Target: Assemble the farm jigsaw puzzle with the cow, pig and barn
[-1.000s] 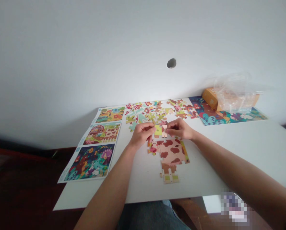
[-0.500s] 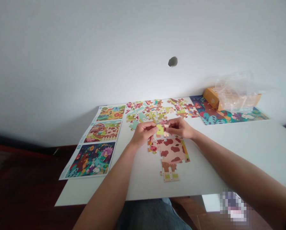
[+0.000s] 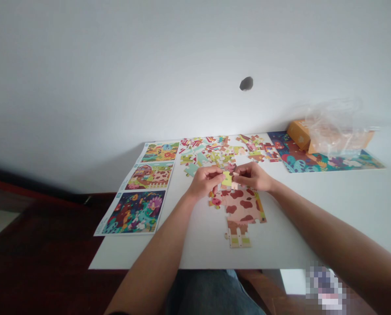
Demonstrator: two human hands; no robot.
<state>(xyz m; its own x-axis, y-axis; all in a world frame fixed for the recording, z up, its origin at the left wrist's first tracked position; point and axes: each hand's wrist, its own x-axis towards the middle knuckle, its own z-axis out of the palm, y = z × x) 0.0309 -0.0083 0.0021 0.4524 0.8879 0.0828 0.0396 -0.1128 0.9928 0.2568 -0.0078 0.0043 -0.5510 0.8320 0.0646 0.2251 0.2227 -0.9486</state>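
Our L hand (image 3: pixel 205 181) & R hand (image 3: pixel 253 176) are close together, low over the white surface (image 3: pixel 202 251), fingers curled, not spread. Both pinch in from either side on a yellow-green jigsaw pc (image 3: pixel 227 178), held near the middle of the frame. Can't tell exactly which fingers grip it, since they hide its edges. A pale cream pc (image 3: pixel 235 185) sits right by the R fingertips, and a small pink pc (image 3: pixel 231 167) shows just above the pinch; can't tell if either is held.

Right below our hands lies the part-built cow jigsaw (image 3: pixel 243 209), brown patches on pink-tan, flat on the surface, w/ a pig-pink snout bit at its left edge and striped legs toward the bottom. Its top end is just under the held pc, partly hidden by our hands.

Upper centre: a spread of loose jigsaw pcs (image 3: pixel 211 153), reds, greens, pale blues, just beyond our hands. Upper left: a printed sheet of three puzzle pictures (image 3: pixel 149 177), stacked top to bottom, incl. a barn scene. Upper right: another picture sheet (image 3: pixel 300 157) w/ an orange cardboard box (image 3: pixel 298 134) on it & a clear plastic bag (image 3: pixel 338 131) over the box. Behind it all, a white wall (image 3: pixel 195 74) w/ a dark hole (image 3: pixel 246 83).
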